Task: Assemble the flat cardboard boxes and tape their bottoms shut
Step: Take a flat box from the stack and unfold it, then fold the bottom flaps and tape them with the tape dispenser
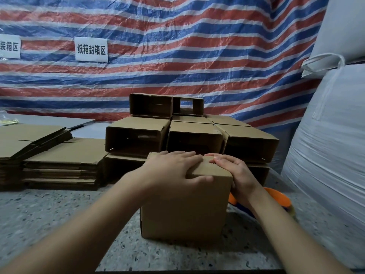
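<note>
A small brown cardboard box [185, 210] stands upright on the speckled table [49, 210] in front of me. My left hand [173, 171] lies flat over the box's top, fingers straight and spread, thumb along the front edge. My right hand [235, 173] presses against the top right edge and right side of the box, fingertips touching the top flap. An orange tape dispenser [276, 196] lies behind my right wrist, partly hidden.
Assembled open boxes [197, 135] are stacked on their sides behind the box. Piles of flat cardboard blanks [59, 157] lie at the left. Big white sacks [331, 135] stand at the right. A striped tarp [177, 46] with paper signs hangs behind.
</note>
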Demonstrator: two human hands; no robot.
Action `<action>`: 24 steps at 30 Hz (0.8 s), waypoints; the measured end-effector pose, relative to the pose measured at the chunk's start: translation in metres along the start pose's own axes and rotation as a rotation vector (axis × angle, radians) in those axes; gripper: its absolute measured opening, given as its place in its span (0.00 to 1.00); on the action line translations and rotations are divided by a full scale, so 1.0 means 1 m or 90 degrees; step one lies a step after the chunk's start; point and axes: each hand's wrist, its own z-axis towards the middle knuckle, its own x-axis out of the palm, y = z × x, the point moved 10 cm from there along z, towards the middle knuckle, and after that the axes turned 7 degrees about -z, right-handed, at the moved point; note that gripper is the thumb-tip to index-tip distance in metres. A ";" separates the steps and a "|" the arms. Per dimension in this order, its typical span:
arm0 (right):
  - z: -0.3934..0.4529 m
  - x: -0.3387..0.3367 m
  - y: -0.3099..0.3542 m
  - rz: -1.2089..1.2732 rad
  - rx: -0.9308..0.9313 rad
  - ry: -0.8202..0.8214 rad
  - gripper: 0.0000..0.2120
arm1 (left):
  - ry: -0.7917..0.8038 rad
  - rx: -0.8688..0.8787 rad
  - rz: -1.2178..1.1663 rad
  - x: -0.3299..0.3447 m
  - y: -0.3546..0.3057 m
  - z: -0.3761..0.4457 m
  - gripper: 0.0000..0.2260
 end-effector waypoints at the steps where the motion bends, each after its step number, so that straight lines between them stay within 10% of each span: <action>1: 0.000 0.001 -0.001 0.007 0.003 0.000 0.19 | 0.017 -0.012 0.012 0.003 0.004 0.001 0.35; 7: 0.008 -0.020 0.007 -0.146 -0.040 -0.072 0.09 | 0.039 -0.026 0.004 0.005 0.006 0.003 0.41; 10: 0.010 -0.063 0.020 -0.604 -0.054 -0.214 0.10 | 0.035 -0.027 0.005 0.004 0.006 0.001 0.40; 14: 0.006 -0.103 -0.032 -0.997 0.220 -0.132 0.29 | 0.039 -0.028 0.005 0.005 0.005 0.002 0.41; 24: -0.013 -0.127 -0.088 -1.027 0.267 -0.094 0.27 | 0.045 -0.032 -0.024 0.006 0.005 0.002 0.39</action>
